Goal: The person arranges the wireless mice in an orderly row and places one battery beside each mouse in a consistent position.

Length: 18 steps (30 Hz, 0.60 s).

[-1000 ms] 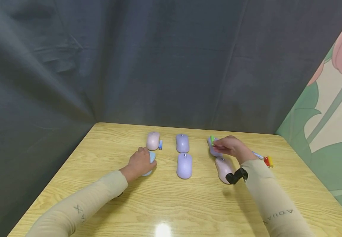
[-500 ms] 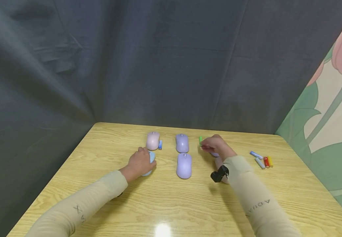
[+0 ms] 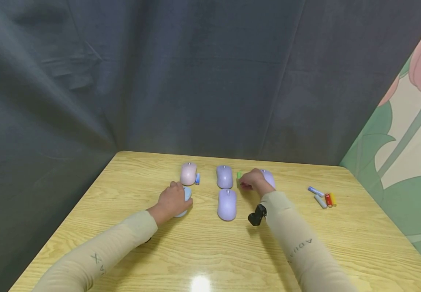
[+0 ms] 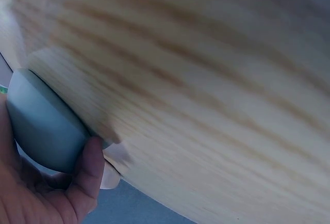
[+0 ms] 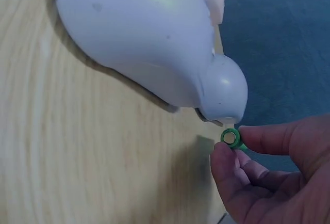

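My left hand (image 3: 172, 199) grips a light blue computer mouse (image 3: 187, 194) on the wooden table. In the left wrist view, the thumb lies along the edge of that blue mouse (image 4: 46, 123). Between thumb and fingertips, my right hand (image 3: 253, 180) pinches a green battery (image 3: 239, 175), whose round end (image 5: 229, 138) faces the right wrist camera. The battery is just right of the far middle purple mouse (image 3: 224, 177). A second purple mouse (image 3: 227, 205) lies nearer, and a third purple mouse (image 3: 268, 177) sits partly behind the right hand.
A pink mouse (image 3: 188, 174) with a blue battery (image 3: 197, 178) beside it lies at the back left. On the right are loose batteries: a blue one (image 3: 316, 191), a grey one (image 3: 320, 201), a red one (image 3: 328, 200) and a yellow one (image 3: 333, 199). A dark curtain (image 3: 210, 81) hangs behind the table.
My right hand has carried the green battery left, from over the right purple mouse to beside the far middle one. The right forearm now hides the right pink mouse. My left hand has stayed put.
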Tool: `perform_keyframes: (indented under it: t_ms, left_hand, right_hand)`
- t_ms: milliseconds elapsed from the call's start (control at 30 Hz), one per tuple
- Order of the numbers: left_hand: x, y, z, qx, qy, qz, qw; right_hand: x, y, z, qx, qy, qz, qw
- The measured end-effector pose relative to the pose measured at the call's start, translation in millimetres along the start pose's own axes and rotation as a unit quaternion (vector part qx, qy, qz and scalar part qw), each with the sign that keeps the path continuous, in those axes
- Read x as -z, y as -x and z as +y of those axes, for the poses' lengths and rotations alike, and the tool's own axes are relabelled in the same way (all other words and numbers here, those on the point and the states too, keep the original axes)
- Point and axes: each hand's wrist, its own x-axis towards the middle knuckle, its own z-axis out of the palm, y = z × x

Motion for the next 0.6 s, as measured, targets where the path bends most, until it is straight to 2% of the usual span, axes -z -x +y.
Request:
perform_keyframes:
  t_ms: [333, 600]
  left_hand:
    - [-0.4, -0.2, 0.0, 0.0, -0.004, -0.003, 1.0]
    - [-1.2, -0.2, -1.1, -0.001, -0.004, 0.0, 1.0]
  right_hand:
    - [-10.0, 4.5, 4.5, 0.025, 0.01, 0.016, 0.999]
    - [-15.1, 6.8, 1.1, 0.042, 0.101, 0.039, 0.993]
